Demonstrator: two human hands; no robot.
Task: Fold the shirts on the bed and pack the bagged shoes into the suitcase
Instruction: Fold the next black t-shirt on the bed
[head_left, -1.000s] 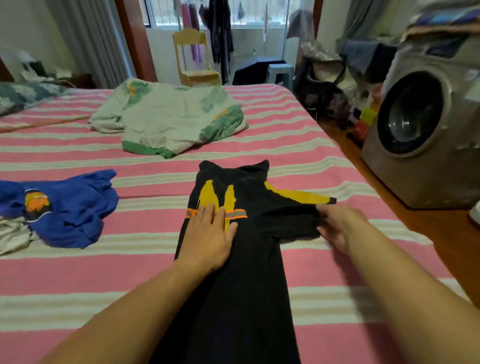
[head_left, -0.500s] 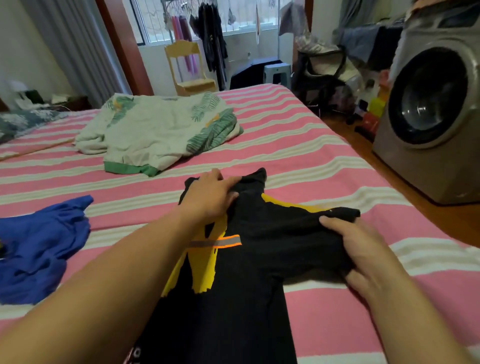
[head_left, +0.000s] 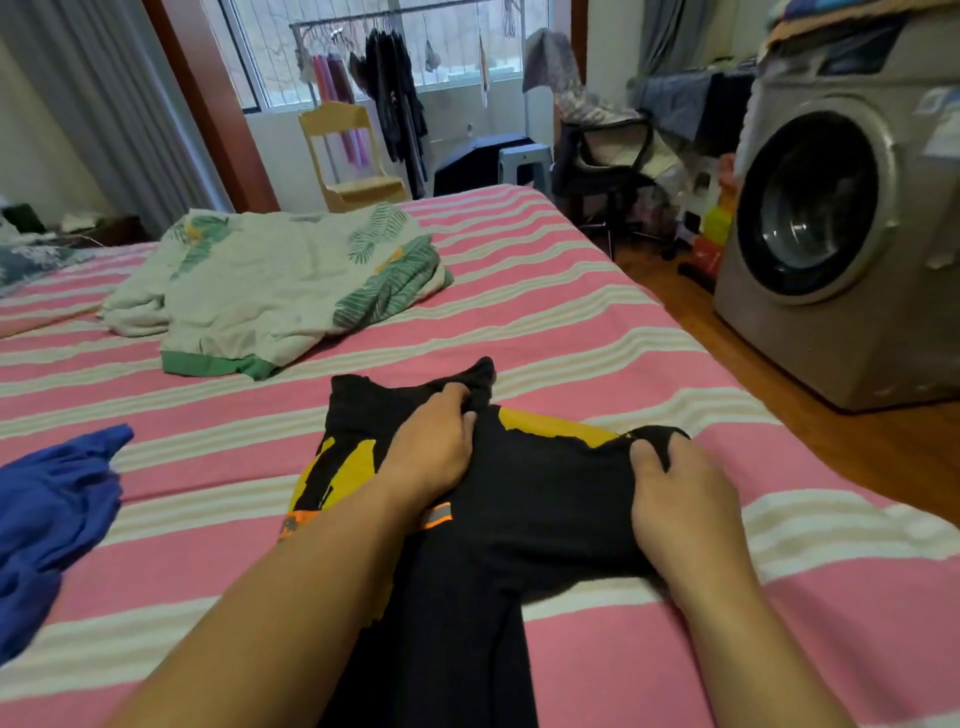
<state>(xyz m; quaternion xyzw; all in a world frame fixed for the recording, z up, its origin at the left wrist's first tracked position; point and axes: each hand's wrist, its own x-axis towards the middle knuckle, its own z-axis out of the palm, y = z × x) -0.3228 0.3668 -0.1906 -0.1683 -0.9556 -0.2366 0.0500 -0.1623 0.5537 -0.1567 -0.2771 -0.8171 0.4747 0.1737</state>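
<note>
The limp black shirt (head_left: 524, 493) bunched softly; left hand (head_left: 431, 452) pinched its collar, right hand (head_left: 675, 493) pinched the sleeve edge.

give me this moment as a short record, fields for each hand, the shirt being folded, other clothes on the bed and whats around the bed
left hand: left hand pinches the black shirt near its collar
right hand: right hand grips the shirt's right sleeve edge
shirt state: flat on the bed, right sleeve partly folded in, yellow and orange print showing
other clothes: blue shirt crumpled at left; leaf-print white garment further back
around the bed: washing machine at right, yellow chair by the window
suitcase and shoes: not in view
</note>
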